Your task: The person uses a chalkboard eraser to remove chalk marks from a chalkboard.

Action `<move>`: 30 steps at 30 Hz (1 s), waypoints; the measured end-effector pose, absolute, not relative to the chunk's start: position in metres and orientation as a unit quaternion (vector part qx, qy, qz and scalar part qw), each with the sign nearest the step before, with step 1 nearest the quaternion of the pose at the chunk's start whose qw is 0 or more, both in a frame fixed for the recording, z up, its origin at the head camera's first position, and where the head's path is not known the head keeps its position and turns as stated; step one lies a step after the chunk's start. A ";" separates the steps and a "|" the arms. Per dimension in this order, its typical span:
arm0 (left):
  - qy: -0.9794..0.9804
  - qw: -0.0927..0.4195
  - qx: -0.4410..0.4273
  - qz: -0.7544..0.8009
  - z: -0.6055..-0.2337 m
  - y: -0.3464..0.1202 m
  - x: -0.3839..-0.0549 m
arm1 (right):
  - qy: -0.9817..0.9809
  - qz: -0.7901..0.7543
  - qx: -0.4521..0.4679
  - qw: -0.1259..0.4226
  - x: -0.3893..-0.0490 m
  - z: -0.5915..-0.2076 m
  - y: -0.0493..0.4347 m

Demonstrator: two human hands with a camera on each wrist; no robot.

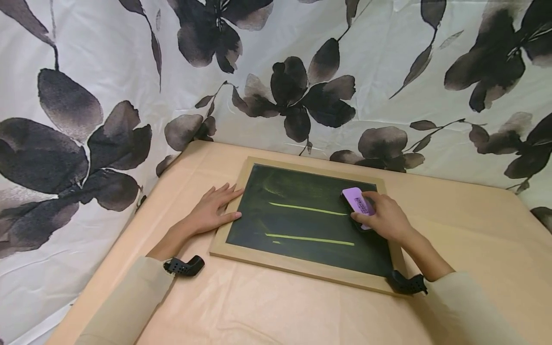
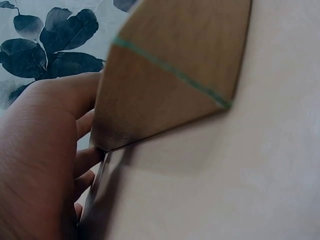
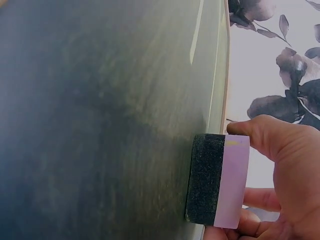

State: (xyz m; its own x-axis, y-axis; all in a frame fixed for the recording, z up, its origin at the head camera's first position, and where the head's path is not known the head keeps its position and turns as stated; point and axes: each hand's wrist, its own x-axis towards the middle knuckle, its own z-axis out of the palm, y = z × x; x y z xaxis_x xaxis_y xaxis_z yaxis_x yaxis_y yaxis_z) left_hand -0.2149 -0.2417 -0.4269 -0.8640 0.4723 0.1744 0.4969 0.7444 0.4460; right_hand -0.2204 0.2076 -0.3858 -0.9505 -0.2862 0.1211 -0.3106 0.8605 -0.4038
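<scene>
A wood-framed chalkboard (image 1: 310,191) lies on the cloth, with two yellow chalk lines (image 1: 308,208) and faint smudges across its dark surface. My right hand (image 1: 388,218) grips a chalkboard eraser (image 1: 359,201) with a purple back, near the board's right side. In the right wrist view the black felt (image 3: 205,180) of the eraser faces the board, thumb on one side and fingers on the other. My left hand (image 1: 211,208) rests at the left side of the wooden frame (image 2: 165,90), fingers spread, thumb reaching onto the frame. Part of the fingers is hidden behind the frame in the left wrist view.
A peach cloth (image 1: 267,311) covers the table under the board. Behind it hangs a white curtain (image 1: 375,67) with dark flower prints. Each wrist wears a black camera band (image 1: 185,266).
</scene>
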 end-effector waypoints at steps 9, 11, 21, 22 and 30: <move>-0.938 0.031 -0.252 -0.236 -0.427 -0.245 -0.214 | -0.965 0.205 0.159 0.034 -0.222 -0.384 0.194; -0.939 0.030 -0.251 -0.235 -0.428 -0.245 -0.214 | -0.966 0.201 0.157 0.034 -0.222 -0.384 0.191; -0.937 0.027 -0.252 -0.240 -0.428 -0.243 -0.213 | -0.967 0.194 0.164 0.038 -0.223 -0.385 0.176; -0.937 0.027 -0.253 -0.241 -0.427 -0.243 -0.213 | -0.966 0.195 0.165 0.036 -0.223 -0.385 0.174; -0.934 0.026 -0.259 -0.244 -0.426 -0.239 -0.214 | -0.967 0.197 0.161 0.033 -0.227 -0.383 0.158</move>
